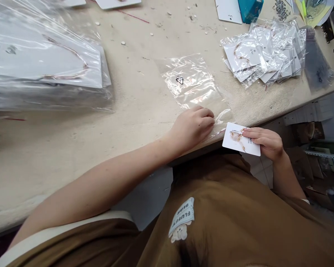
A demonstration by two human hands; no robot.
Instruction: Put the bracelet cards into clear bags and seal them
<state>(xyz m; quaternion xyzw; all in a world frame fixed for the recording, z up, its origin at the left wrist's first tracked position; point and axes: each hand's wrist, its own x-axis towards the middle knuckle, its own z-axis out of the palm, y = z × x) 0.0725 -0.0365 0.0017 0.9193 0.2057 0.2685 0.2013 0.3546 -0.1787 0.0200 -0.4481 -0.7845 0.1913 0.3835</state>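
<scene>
The left hand [190, 127] lies curled, its fingers pressing the near edge of a clear bag [192, 83] ahead of it; any pinch is hidden. The right hand [263, 142] pinches a white card [236, 140] bearing gold jewellery, just right of the bag. Bagging seems in hand; the bag's mouth would need opening next.

Light was bright and even, source not seen; shadows were faint. Hard glare lay on the clear plastic bag [192, 83] near 12 o'clock and the small bagged cards [263, 53] at 2 o'clock. The large bagged stack [44, 63] at 10 o'clock looked slightly soft. The workbench edge [295, 107] bowed at 3 o'clock from lens distortion.
</scene>
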